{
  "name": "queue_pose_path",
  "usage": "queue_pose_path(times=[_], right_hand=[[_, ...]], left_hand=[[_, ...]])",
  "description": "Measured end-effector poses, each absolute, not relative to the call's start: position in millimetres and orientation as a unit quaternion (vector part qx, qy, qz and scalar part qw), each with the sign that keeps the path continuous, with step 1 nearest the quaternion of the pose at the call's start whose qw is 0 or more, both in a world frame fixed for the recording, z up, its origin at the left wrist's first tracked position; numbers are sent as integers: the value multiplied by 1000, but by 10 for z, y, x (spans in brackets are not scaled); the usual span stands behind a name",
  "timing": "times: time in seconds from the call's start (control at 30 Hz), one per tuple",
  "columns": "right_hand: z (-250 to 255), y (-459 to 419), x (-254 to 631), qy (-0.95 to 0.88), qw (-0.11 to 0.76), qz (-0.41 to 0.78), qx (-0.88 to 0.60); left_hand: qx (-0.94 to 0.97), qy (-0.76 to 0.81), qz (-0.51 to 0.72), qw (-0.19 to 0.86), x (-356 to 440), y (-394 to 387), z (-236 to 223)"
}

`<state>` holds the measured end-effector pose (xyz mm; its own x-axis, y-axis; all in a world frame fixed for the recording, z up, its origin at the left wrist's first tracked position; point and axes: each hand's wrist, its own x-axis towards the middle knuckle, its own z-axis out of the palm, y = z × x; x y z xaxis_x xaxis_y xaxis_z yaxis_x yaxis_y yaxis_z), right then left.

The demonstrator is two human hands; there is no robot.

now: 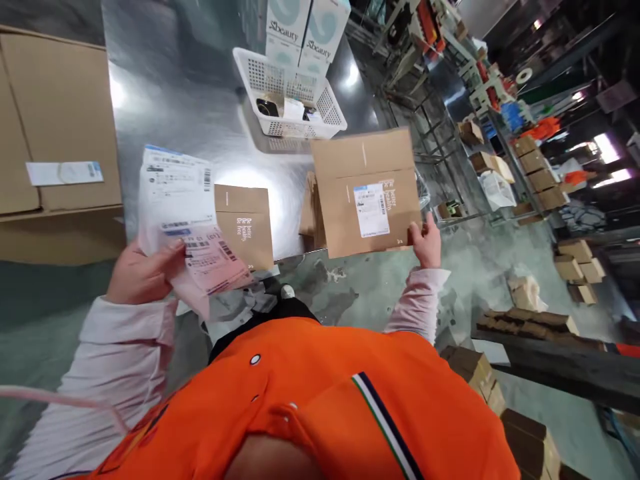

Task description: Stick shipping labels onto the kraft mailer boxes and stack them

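Observation:
My left hand [145, 272] is closed on a small sheaf of printed shipping labels [175, 190], white above and pinkish below, held over the table's front edge. At the right, my right hand [427, 241] pinches the lower right corner of a flat-looking cardboard box [340, 213]. A shipping label [371, 210] sits on the face of that box, partly over its white print. Between my hands lies a smaller brown carton [257, 223] with similar white lettering, its left part hidden by the labels. More folded cardboard [311, 213] shows beside the held box.
On the shiny metal table [170, 87] stands a white plastic basket [255, 123] with small items inside, and white "beauty" boxes [320, 30] stand behind or in it. A large carton [60, 120] is at the left. Stacked cartons [540, 170] and benches fill the right side.

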<state>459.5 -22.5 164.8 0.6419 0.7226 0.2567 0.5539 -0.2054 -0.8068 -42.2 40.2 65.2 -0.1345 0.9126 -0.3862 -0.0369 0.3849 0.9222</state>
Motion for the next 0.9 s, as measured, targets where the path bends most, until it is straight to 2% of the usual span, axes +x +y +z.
queue_pose_path(times=[0.03,0.1,0.13,0.2,0.27,0.33,0.4,0.5,0.67,0.83,0.9], right_hand=[[1644,-221,4532,-415,463,56,-781],[1487,-181,4107,-449,440,103,-771],[1347,-157,3786,-480,423,197,-743],[998,-130,3067,-527,337,471,-622],[646,-158,2416,-484,351,581,-552],[374,-235,1955,-420,410,597,-548],[216,-313,1702,-401,416,595,-558],[168,-278,1580,-449,352,616,-543],[288,210,1589,-558,324,554,-526],[229,447,1632,-634,217,537,-513],[124,484,1623,-641,170,534,-524]], left_hand=[[339,601,438,577,-349,359,676],[326,577,441,605,-188,253,717],[325,575,431,615,-110,191,731],[329,579,386,639,11,68,747],[352,569,303,679,63,-25,746],[373,548,255,704,46,-61,731],[370,556,301,680,-12,-44,697],[315,630,392,592,-101,15,607],[293,679,363,566,-100,-23,395],[288,750,364,471,12,-105,99],[274,755,366,469,28,-96,-51]])
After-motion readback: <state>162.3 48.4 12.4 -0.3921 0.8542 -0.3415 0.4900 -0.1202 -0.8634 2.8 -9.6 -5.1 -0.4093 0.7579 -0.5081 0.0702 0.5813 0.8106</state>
